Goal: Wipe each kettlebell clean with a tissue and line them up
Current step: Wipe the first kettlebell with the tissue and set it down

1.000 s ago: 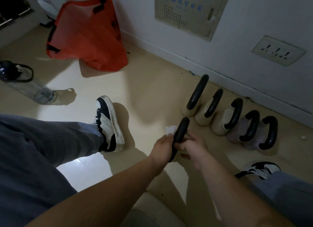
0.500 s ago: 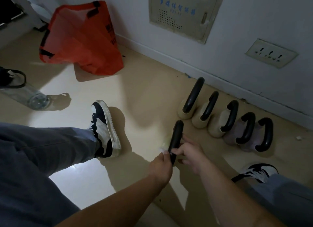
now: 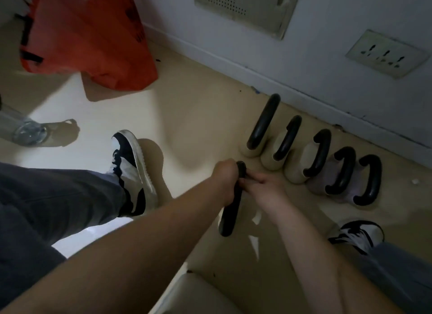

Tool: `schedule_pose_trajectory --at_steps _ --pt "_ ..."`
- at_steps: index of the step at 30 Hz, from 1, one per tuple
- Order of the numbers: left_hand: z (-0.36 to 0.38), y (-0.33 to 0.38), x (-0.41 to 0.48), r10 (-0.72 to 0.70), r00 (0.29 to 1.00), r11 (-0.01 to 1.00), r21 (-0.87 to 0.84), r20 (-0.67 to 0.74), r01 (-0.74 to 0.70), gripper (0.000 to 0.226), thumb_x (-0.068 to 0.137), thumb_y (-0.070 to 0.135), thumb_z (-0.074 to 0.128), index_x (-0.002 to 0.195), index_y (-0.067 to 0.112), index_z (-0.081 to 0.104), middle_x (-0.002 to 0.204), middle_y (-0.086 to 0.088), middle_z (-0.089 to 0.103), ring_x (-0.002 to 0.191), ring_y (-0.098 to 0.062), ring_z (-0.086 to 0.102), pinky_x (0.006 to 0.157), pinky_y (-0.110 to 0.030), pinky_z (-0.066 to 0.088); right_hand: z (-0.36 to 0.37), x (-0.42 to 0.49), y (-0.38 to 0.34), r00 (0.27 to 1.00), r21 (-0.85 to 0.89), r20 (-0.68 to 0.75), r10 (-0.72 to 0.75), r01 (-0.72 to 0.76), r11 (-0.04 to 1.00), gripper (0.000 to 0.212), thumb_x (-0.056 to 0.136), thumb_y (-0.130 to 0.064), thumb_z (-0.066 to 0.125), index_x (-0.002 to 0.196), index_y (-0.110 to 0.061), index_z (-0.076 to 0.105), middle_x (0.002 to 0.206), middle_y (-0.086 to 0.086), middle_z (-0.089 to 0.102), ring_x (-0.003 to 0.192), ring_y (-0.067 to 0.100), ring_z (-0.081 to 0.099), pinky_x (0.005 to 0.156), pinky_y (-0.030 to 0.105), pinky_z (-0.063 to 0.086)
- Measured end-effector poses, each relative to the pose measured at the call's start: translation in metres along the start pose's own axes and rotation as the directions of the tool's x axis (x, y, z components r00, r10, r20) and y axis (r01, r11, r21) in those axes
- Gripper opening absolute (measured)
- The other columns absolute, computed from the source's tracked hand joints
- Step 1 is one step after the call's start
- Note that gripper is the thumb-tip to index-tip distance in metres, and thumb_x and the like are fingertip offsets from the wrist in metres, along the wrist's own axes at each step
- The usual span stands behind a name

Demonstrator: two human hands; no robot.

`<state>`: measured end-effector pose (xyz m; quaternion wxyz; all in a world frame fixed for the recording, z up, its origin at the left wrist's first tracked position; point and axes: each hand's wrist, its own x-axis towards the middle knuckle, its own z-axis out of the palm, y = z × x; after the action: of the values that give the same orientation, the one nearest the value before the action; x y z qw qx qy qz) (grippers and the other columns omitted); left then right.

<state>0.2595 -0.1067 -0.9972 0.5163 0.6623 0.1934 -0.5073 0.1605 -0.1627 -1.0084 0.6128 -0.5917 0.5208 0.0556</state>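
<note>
Down on the floor [image 3: 198,117], a person is holding one kettlebell [image 3: 230,210] by its black handle with both hands. The left hand [image 3: 225,181] is closing tight around the top part of the handle. The right hand [image 3: 264,189] is sitting just beside it, with its fingers [image 3: 253,176] curling onto the same handle. A tissue is not showing in either hand, so I cannot tell if one is tucked inside. The body of this kettlebell is mostly hiding under the arms, and only the long black handle is sticking out below the hands.

Near the wall [image 3: 350,32], five more kettlebells are standing in a row [image 3: 313,159]. Three of them are looking cream and the two on the right are looking a bit purple. All have black handles pointing up. They are standing very close, side by side, and the held one is sitting just in front of the left end of the row.

Two feet are resting on the floor, a left shoe [image 3: 131,171] and a right shoe [image 3: 360,234], both black and white. A red bag [image 3: 88,32] is leaning by the wall, far off to the left. A clear bottle [image 3: 25,131] is lying at the left edge. A wall socket [image 3: 385,54] is sitting above the row.
</note>
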Motion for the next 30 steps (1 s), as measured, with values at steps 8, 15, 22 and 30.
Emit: schedule_pose_trajectory --at_steps 8,15,22,30 --pt "0.005 -0.006 0.004 0.063 0.997 0.995 0.082 0.032 -0.065 0.03 0.086 0.017 0.047 0.093 -0.006 0.064 0.074 -0.021 0.066 0.067 -0.031 0.061 0.06 -0.035 0.049 0.001 0.001 0.007 0.999 -0.041 -0.005 -0.032 0.032 0.999 0.035 0.094 -0.029 0.072 0.128 -0.038 0.071 0.115 -0.009 0.074 0.113 0.012 0.066 0.1 0.028 0.049" --pt "-0.038 -0.092 -0.047 0.236 0.971 0.825 0.537 -0.043 -0.177 0.05 0.106 0.042 0.02 0.111 0.014 0.061 0.106 -0.014 0.067 0.097 -0.031 0.065 0.091 -0.04 0.053 0.005 -0.01 0.005 0.995 -0.159 0.014 -0.102 0.103 0.982 0.05 0.101 -0.041 0.061 0.15 -0.032 0.053 0.143 -0.001 0.062 0.131 0.018 0.057 0.097 0.023 0.039" --pt "-0.089 -0.08 -0.064 0.163 0.986 0.825 0.541 0.047 -0.162 0.043 0.104 0.043 0.041 0.098 0.012 0.07 0.093 -0.009 0.072 0.086 -0.022 0.07 0.082 -0.036 0.058 0.013 -0.02 0.011 0.994 -0.021 -0.091 -0.059 0.057 0.998 0.048 0.096 -0.047 0.067 0.14 -0.03 0.063 0.136 -0.001 0.067 0.123 0.024 0.063 0.106 0.039 0.049" --pt "-0.051 -0.036 -0.028 0.573 0.808 0.488 0.736 0.136 -0.47 0.041 0.106 0.043 0.028 0.104 0.016 0.059 0.091 -0.001 0.064 0.084 -0.015 0.063 0.075 -0.032 0.048 0.016 -0.012 0.027 0.968 0.19 0.089 0.236 -0.249 0.95 0.061 0.103 -0.065 0.034 0.152 -0.031 0.047 0.143 -0.004 0.056 0.128 0.027 0.055 0.103 0.047 0.051"
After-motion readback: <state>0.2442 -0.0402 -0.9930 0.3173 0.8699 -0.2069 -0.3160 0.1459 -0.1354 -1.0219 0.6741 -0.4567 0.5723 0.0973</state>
